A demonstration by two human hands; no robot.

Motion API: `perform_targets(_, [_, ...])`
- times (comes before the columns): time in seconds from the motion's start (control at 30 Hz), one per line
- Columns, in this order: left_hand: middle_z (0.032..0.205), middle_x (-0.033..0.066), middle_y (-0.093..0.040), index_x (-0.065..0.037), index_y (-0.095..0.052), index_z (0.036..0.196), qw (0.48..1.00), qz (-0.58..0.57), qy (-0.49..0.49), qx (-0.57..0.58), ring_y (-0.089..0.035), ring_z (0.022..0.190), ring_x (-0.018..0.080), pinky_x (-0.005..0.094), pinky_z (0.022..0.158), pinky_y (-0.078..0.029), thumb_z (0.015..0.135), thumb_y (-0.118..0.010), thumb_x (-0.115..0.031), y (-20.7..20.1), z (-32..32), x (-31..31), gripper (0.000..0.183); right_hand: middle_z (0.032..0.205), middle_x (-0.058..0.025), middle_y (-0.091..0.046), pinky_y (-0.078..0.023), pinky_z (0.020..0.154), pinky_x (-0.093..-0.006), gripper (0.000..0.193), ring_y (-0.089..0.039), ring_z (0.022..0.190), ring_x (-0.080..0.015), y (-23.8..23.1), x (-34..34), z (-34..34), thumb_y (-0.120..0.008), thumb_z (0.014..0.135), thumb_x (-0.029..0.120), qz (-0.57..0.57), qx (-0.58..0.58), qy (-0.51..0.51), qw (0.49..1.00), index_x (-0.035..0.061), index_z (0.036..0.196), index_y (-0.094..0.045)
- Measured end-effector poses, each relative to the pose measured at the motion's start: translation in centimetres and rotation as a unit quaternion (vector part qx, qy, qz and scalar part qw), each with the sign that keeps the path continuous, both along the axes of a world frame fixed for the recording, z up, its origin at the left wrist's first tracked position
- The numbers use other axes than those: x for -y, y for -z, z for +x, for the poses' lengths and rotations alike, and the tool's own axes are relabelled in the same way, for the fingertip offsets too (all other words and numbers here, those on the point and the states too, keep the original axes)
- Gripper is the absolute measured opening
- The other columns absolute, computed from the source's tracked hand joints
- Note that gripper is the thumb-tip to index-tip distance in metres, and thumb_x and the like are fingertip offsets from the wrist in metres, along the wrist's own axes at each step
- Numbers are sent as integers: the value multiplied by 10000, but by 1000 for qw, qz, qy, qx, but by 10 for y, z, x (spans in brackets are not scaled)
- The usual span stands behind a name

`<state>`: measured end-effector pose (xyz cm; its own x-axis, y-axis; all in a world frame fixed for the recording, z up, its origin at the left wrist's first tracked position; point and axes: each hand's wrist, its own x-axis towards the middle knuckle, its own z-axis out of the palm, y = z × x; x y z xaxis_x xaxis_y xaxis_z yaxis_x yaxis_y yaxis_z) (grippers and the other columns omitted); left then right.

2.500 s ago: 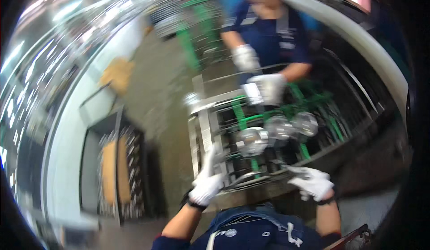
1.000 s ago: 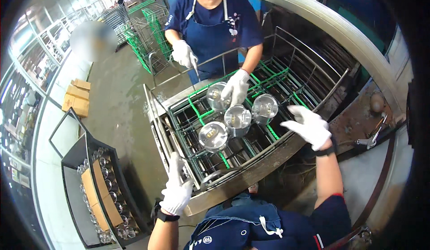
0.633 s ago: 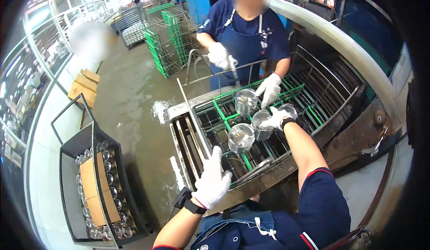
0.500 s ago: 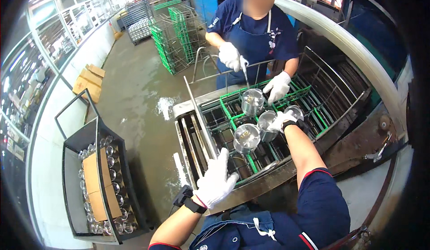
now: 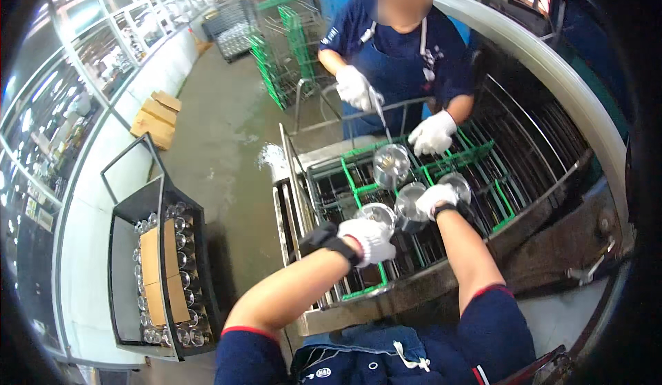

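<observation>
Clear round glass vessels stand in a green-and-dark wire rack. My white-gloved left hand (image 5: 372, 240) is at the near side of the left glass (image 5: 376, 213) and partly covers it; its fingers are blurred. My right hand (image 5: 436, 199), also gloved, closes on the rim of the middle glass (image 5: 411, 207). Beside that hand is another glass (image 5: 456, 186). Farther back is a glass (image 5: 391, 164), in front of a co-worker facing me. The co-worker's gloved hand (image 5: 355, 88) holds a slim metal tool (image 5: 384, 117) pointing down toward it; their other gloved hand (image 5: 434, 134) is near the rack (image 5: 358, 193).
On the left stands a dark metal cart (image 5: 124, 274) with several glasses and cardboard (image 5: 163, 274) in it. Flattened cardboard boxes (image 5: 156, 119) lie against the wall. Green racks (image 5: 295, 40) stand on the wet floor behind. A metal frame (image 5: 527, 202) edges the work station.
My left hand has moved forward and right to the left glass. My right hand stays by the middle glass. The whole view has shifted slightly.
</observation>
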<state>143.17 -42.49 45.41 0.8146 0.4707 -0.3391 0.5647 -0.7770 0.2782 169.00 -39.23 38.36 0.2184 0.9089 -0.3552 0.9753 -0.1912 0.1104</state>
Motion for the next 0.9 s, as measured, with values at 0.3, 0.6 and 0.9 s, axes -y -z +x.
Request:
perform_targets(0.3, [1079,195,-738,-62,-756,1037,975,-151,-158,-44,-708,1045,342,433,896,-561,776,-709,-312,38,57,-6,364,1232,-141,-718,-431,1038,-477,519,-660,1184,-342,31,15,30,-557,853,488,-12,2,71,997,104,1127,-773])
perform_targets(0.6, [1032,92,-720,-49,-672,1149,830,-313,-333,320,-666,919,177,301,834,-527,853,-692,-309,-75,3,17,394,1173,-144,-737,-536,949,-428,493,-702,1105,-334,26,3,31,-599,784,461,4,28,67,997,110,1075,-785])
perform_targets(0.9, [1078,148,-701,104,-581,1185,543,-204,-566,586,-645,862,152,274,795,-518,825,-686,-164,-169,-174,117,460,1160,-166,-733,-570,901,-456,464,-701,1075,-355,39,8,71,-740,694,457,26,56,79,995,118,1005,-798])
